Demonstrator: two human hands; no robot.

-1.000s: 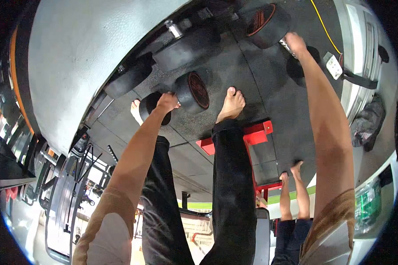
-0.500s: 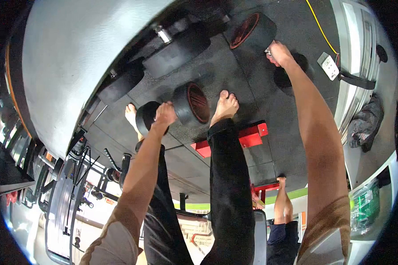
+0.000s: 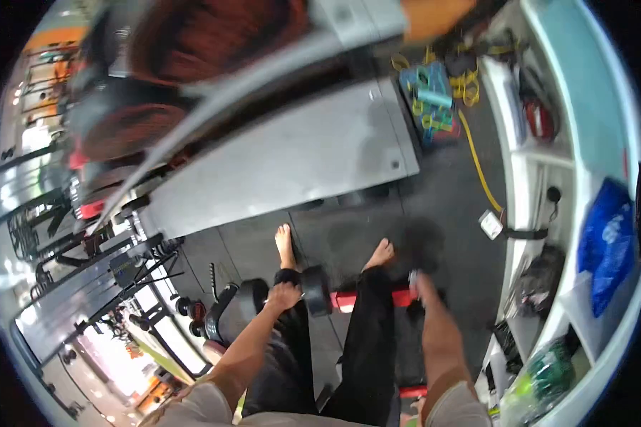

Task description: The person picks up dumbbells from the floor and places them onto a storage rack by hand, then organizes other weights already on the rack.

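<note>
My left hand [image 3: 283, 295] is closed around the handle of a black round-headed dumbbell [image 3: 315, 290], raised beside my left thigh. Its two heads show on either side of the fist. On the other side, my right hand [image 3: 421, 283] is smeared by motion but wraps the silvery handle of a second dumbbell [image 3: 413, 275], near my right leg. The dark heads of that one blend into the floor and its shadow, so its outline is hard to make out. Both bare feet stand apart on the black rubber floor [image 3: 342, 235].
A grey rack [image 3: 278, 167] holding large dumbbells [image 3: 214, 35] rises in front. Behind me is a red bench frame [image 3: 345, 300]. To the right, a yellow cable [image 3: 477, 160] runs to a white power strip [image 3: 490, 225], beside shelves with a blue bag [image 3: 607, 245].
Both dumbbells have come up off the floor towards my body, held in my hands. My view has risen from the floor, bringing the rack and shelves into sight.
</note>
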